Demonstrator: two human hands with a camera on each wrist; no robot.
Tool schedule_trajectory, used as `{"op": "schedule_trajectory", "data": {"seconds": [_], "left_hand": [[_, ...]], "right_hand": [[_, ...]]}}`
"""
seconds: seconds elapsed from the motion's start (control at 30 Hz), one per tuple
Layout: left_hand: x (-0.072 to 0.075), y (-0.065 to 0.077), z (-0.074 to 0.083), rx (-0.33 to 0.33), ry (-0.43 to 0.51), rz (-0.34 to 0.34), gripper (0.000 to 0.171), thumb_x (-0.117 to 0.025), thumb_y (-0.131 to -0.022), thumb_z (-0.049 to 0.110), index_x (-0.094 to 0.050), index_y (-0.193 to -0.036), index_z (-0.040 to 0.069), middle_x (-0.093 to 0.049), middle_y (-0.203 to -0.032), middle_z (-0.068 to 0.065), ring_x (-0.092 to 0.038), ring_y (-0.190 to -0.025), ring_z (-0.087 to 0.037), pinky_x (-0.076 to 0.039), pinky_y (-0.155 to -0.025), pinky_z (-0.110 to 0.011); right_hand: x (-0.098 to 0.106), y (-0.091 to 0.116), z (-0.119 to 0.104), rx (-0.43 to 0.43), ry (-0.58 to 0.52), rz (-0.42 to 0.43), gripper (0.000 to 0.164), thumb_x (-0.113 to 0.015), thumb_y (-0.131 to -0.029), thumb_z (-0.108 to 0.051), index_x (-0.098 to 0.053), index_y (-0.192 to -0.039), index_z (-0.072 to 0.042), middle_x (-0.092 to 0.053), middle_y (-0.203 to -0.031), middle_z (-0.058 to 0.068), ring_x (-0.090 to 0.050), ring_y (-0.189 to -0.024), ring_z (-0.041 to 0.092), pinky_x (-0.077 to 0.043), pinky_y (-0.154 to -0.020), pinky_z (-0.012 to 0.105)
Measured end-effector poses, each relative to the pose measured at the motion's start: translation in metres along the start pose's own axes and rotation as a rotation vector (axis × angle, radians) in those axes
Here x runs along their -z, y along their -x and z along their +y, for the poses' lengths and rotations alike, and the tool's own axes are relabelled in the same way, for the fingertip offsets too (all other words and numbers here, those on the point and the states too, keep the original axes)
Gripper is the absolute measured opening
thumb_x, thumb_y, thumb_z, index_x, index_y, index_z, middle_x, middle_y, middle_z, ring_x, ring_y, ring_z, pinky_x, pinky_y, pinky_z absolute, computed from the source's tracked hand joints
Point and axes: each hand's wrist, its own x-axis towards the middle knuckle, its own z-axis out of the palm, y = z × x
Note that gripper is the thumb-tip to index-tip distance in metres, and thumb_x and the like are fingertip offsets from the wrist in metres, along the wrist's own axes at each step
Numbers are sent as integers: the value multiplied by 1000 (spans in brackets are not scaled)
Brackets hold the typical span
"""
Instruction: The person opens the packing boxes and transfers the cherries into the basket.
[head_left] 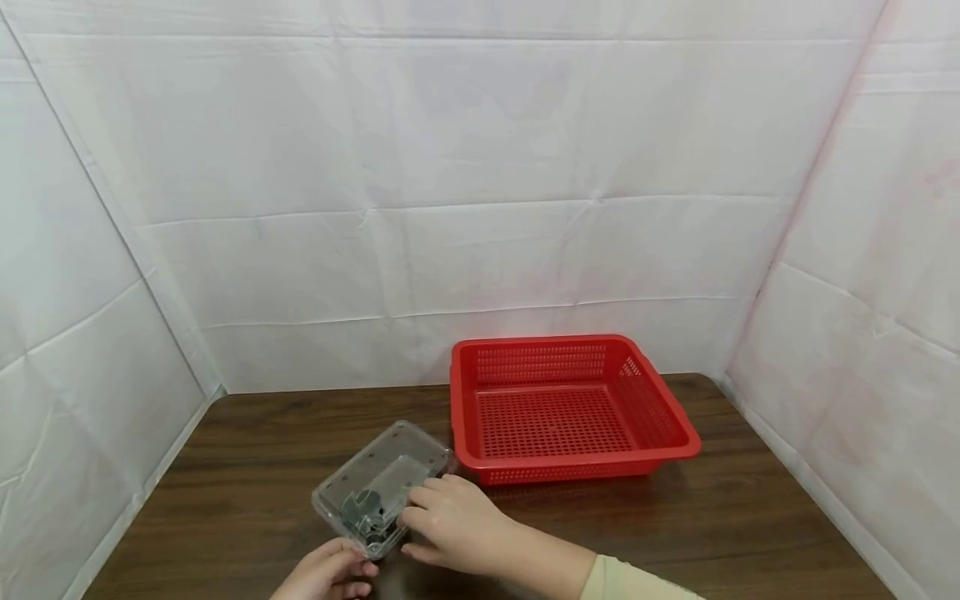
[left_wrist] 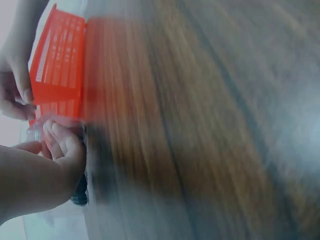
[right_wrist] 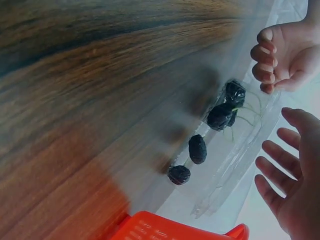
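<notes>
A clear plastic clamshell box lies at an angle on the table, its lid over it. Inside, several dark oval fruits like grapes show in the right wrist view, some joined to thin green stems. At the near corner of the box my left hand grips the edge with curled fingers. My right hand hovers along the right side of the box, its fingers spread and loosely bent, holding nothing. From the left wrist, the box is mostly hidden behind my left hand.
Just behind and right of the box stands a red plastic basket with slotted walls and nothing in it. The brown wooden table is bounded by white sheets at the back and both sides.
</notes>
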Motion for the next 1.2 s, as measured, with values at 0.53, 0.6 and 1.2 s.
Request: {"op": "schedule_trajectory", "data": {"seconds": [0.53, 0.6, 1.2], "left_hand": [[25, 2, 16, 94, -103, -17, 11, -45, -99, 13, -55, -101, 7, -63, -93, 0, -62, -79, -13, -52, -73, -28], [27, 1, 17, 106, -99, -15, 9, -46, -100, 14, -54, -98, 10, -62, -94, -1, -61, -80, -13, -52, -73, -29], [59, -5, 29, 88, -111, 8, 11, -43, -102, 21, -51, -98, 15, -60, -104, -5, -61, -87, -18, -53, -75, -33]], "right_hand": [[-9, -9, -4, -18, 4, 62, 21, -75, -82, -41, -71, -93, -24, -59, -88, -10, -56, -82, 7, -46, -73, 21], [-10, -11, -4, -19, 14, 57, 21, -74, -83, -42, -71, -94, -24, -59, -89, -10, -55, -84, 7, -46, -76, 23], [-18, -27, -9, -54, 47, 42, 22, -75, -82, -44, -70, -96, -27, -59, -93, -10, -56, -89, 10, -44, -76, 25]]}}
